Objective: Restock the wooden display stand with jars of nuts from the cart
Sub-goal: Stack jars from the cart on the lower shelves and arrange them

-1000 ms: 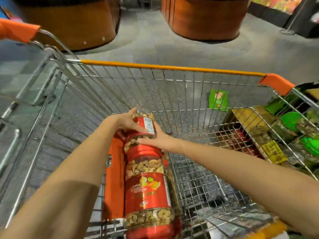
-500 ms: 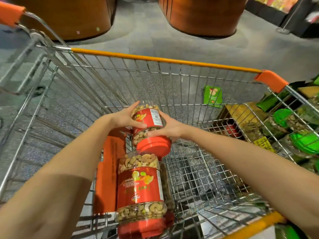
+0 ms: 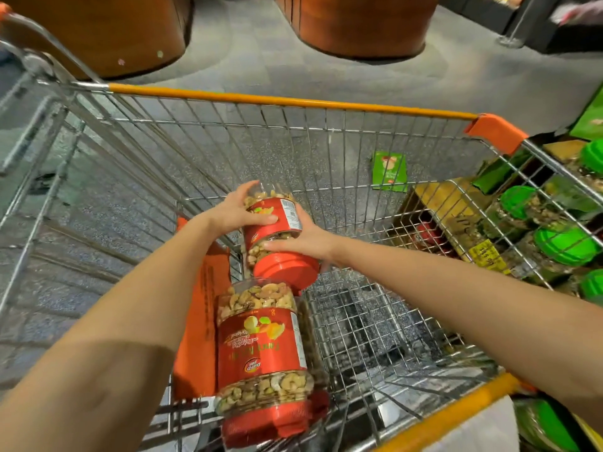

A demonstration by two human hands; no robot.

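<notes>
The jar of nuts (image 3: pixel 277 236) sits in the middle of the frame, raised off the floor of the cart (image 3: pixel 287 101) and tilted so its red lid (image 3: pixel 287 270) points down toward the camera. A second ago it lay flat in the cart, end to end with the second jar (image 3: pixel 264 350); now it is lifted clear, its lid just above that jar's clear base. Both hands have stayed on it. The left hand (image 3: pixel 239 212) curls its fingers over the far upper side, thumb pressed across the red label. The right hand (image 3: pixel 305 241) wraps the right side, thumb laid over the clear band of nuts above the lid.

The second jar, full of cashews, has not moved: it lies lengthwise in the lower centre, beside an orange panel (image 3: pixel 202 321) on its left. At the right edge, jars with green lids (image 3: pixel 567 244) stand outside the cart. Two round wooden stands (image 3: pixel 359 24) show along the top of the frame.
</notes>
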